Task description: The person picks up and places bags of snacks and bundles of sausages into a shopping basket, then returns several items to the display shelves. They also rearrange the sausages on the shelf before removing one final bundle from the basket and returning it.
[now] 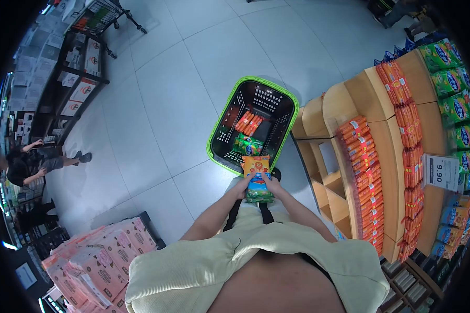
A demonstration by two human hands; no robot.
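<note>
Head view is showing the left hand (244, 184) and right hand (271, 183) clasping a stack of packs (257, 176) from 9 and 3 o'clock, probably so it is keeping together, at the 6 o'clock rim of the basket (230, 112), the shelf (389, 141) standing at 3 o'clock.

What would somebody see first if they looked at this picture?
The bright green basket in the middle stands out most. Just below it, the left hand and right hand hold colourful packets. On the right, a wooden shelf is lined with orange packs.
</note>
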